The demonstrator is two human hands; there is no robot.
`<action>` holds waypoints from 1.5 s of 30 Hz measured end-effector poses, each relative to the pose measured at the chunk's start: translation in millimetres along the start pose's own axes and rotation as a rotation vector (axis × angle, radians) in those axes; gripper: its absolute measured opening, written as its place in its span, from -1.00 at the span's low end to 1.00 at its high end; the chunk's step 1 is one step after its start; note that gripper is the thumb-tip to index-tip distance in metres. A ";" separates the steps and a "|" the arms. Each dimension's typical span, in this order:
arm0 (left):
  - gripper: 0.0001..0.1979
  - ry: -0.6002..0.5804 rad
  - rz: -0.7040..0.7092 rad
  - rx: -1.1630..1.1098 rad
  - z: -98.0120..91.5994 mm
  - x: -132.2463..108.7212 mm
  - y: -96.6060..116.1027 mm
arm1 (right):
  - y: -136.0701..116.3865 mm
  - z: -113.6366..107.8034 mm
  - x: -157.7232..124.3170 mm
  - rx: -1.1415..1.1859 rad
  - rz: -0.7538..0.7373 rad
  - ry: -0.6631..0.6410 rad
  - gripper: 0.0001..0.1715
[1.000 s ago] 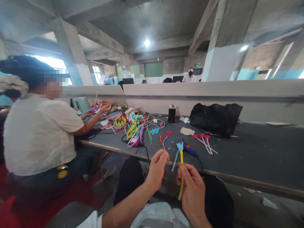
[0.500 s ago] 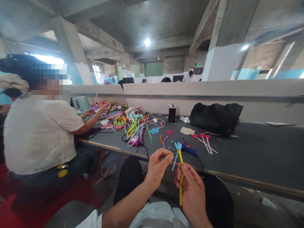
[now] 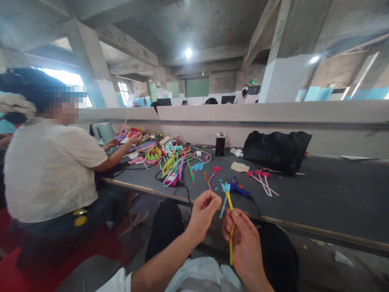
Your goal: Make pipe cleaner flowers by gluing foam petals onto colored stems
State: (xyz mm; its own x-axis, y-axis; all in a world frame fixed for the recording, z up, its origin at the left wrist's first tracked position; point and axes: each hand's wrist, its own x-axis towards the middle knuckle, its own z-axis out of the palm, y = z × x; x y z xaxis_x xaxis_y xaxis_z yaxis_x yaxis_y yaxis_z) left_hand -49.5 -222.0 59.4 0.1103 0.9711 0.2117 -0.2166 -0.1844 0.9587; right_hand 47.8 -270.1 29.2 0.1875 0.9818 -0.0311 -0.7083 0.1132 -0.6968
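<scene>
One yellow stem (image 3: 230, 200), gripped below its blue top (image 3: 225, 187)

Standing in this room, I see the right hand (image 3: 245, 239) gripping the stem between thumb and fingers partway along, over the near edge of the table (image 3: 328, 202). That hold seems chosen to leave the frilled blue top free, pointing up and away. The left hand (image 3: 203, 217) is close by on the left, thumb and fingertips pinched together; whether they hold some tiny piece, I cannot tell.

Just beyond the blue top, slightly right, a dark blue tool (image 3: 240, 190) lies within easy reach, presumably for that reason. Small blue pieces (image 3: 197, 166) sit farther off to the left, grouped apart from the red pieces (image 3: 216, 169), likely so colours stay sorted. Red flowers (image 3: 261, 174) lie to the right, well apart from the tangled strips (image 3: 176, 168), perhaps so nothing catches them.
</scene>
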 end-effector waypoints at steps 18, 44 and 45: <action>-0.81 -0.035 -0.017 -0.012 -2.9 0.3 2.8 | -0.5 0.3 0.1 -0.005 0.006 0.001 -0.76; -0.78 0.106 -0.058 -0.071 -3.6 8.7 1.0 | -3.6 2.1 0.5 0.005 0.031 -0.015 -0.74; -0.77 0.115 -0.051 -0.075 -3.5 9.2 0.7 | -3.5 1.7 0.8 0.015 0.036 -0.019 -0.75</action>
State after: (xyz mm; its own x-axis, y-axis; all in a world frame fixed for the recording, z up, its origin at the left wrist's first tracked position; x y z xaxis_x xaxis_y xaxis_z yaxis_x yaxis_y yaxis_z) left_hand -52.0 -212.6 61.3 0.0126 0.9907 0.1356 -0.2854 -0.1265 0.9500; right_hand 49.3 -269.5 32.8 0.1492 0.9879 -0.0421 -0.7247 0.0803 -0.6843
